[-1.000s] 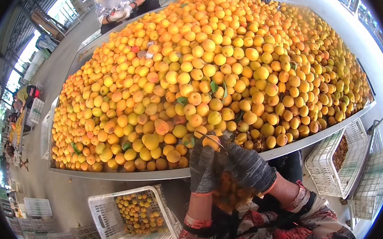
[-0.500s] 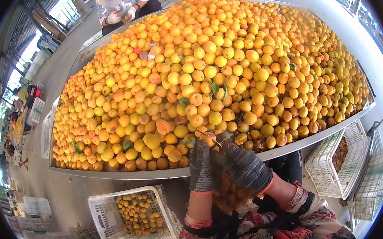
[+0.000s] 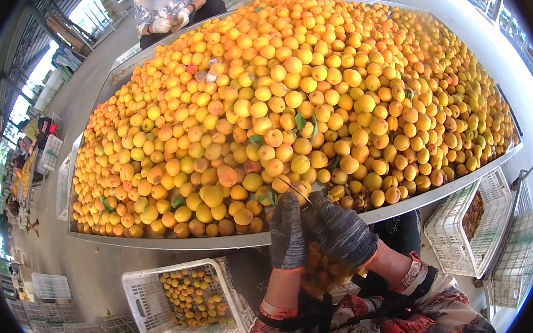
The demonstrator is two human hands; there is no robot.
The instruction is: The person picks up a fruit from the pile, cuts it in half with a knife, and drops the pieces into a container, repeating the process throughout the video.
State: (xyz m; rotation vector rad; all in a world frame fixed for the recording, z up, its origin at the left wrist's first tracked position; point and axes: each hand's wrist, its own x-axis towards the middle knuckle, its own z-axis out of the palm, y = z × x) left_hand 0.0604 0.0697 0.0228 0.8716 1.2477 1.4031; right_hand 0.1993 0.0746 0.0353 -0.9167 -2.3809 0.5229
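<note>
Fruit-heaped table ahead; thin tool slants beyond left hand, lower end beside right hand, both narrowly closed, contents indeterminable.

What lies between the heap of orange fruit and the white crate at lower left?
In the head view, the metal rim and then a strip of floor lie between the heap and crate.
</note>
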